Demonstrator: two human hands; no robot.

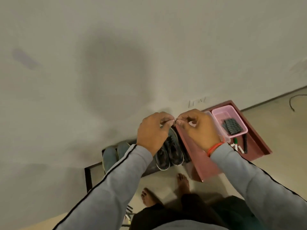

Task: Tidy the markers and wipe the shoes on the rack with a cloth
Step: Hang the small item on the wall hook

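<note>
Both hands are raised in front of the wall, above the shoe rack. The left hand (152,131) and the right hand (199,130) meet at their fingertips, and together they pinch a very small dark thing (175,120), maybe a thin band or a loop of thread; it is too small to tell. The fingers of both hands are curled narrow around it.

Below the hands, a pair of dark shoes (169,151) stands at the right end of the rack (88,178), and a pair of blue-grey shoes (113,155) stands more to the left. Just beside the rack, on the right, there is a red cabinet (204,163). At its far edge sits a pink tray (216,113) with a dark folded cloth (231,127) inside. The markers (239,146) lie loose near the front right corner of the cabinet top, just beside the tray.

I judge that the marker step is in hand and not finished, because the markers are still scattered; perhaps the small thing is for binding them. The shoes seem not yet wiped, as the cloth is still in the tray. The next move probably calls for lowering the hands to the markers and gathering them in one bunch
</note>
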